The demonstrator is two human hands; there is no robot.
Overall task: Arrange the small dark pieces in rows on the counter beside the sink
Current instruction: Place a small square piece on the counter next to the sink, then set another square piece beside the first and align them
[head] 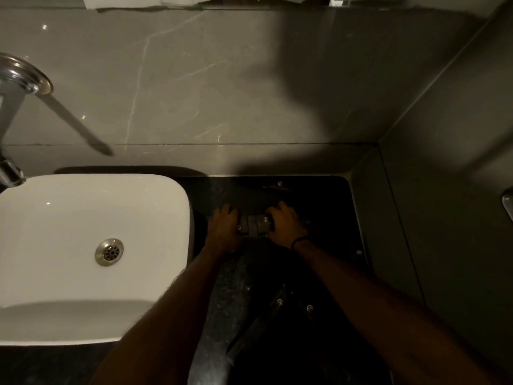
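Note:
Small dark grey pieces [256, 225] with tiny white hexagon marks lie side by side on the black counter [230, 276], right of the sink. My left hand [224, 227] presses against their left end and my right hand [283, 225] grips their right end, fingers curled over them. More dark pieces show only by their white marks: one at the back [279, 184], one at the right edge [359, 253], two near me [279, 302] [310, 308]. The dim light hides their outlines.
A white square basin [172, 218] with a metal drain [109, 252] fills the left. A chrome tap [16, 79] juts from the grey tiled wall [249, 93]. Another tiled wall [444, 190] closes the right side of the counter.

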